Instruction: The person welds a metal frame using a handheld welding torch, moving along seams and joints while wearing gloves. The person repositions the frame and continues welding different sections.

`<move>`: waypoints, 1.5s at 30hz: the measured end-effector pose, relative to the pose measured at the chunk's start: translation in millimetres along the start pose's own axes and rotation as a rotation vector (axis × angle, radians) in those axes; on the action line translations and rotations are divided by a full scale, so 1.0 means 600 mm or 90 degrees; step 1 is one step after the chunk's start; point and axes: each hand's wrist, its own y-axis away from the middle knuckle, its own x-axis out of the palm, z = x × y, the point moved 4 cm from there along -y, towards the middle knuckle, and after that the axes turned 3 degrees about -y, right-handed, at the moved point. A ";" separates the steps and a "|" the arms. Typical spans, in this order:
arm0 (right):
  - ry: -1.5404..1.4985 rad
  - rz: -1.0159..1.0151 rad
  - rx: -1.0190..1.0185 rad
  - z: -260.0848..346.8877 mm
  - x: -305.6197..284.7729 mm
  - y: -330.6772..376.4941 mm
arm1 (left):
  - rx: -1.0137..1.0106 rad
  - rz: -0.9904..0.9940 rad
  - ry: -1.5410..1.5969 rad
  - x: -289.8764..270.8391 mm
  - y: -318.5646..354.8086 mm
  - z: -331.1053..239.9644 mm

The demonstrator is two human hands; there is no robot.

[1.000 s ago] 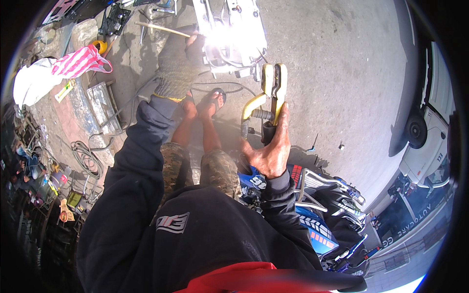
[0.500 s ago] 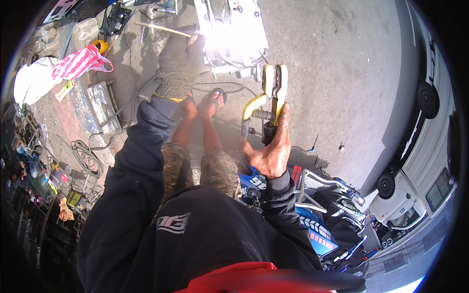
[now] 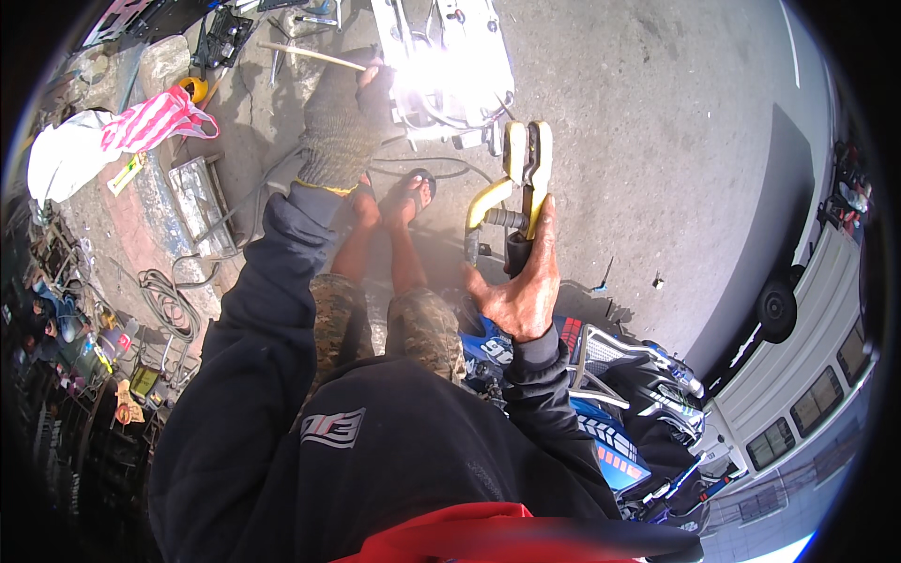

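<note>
From the head view, the right hand [image 3: 518, 291] is clamped round the dark grip of a yellow-handled welding holder [image 3: 519, 188], which stands upright in front of the person, its cream jaws at the top just below a white metal frame [image 3: 441, 56] on the concrete ground [image 3: 657, 122]. The left hand [image 3: 343, 122], in a grey knitted glove, rests on the frame's near edge beside a bright glare; whether its fingers are curled on anything I cannot tell. A thin stick [image 3: 310, 54] lies just beyond the glove. At the far left a white bag with a pink-and-white striped bag [image 3: 155, 120] on it sits against a kerb, with a flat grey rectangular tray [image 3: 202, 202] near it and coiled cable [image 3: 169, 300] lower down. The person's sandalled foot [image 3: 413, 192] is between the two arms. A blue and white motorcycle [image 3: 601, 394] crowds the lower right, touching the right sleeve. Open concrete spreads to the upper right, bounded by a white vehicle [image 3: 807, 385] along the right rim.
</note>
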 end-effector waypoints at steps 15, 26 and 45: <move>0.023 -0.003 -0.017 0.004 -0.001 -0.004 | 0.068 -0.016 0.014 0.003 0.002 0.008; 0.012 -0.003 -0.019 0.004 0.001 -0.007 | 0.055 0.042 -0.117 0.002 -0.002 0.016; -0.001 -0.001 -0.011 -0.001 0.004 -0.005 | -0.072 0.065 -0.084 -0.011 -0.011 -0.001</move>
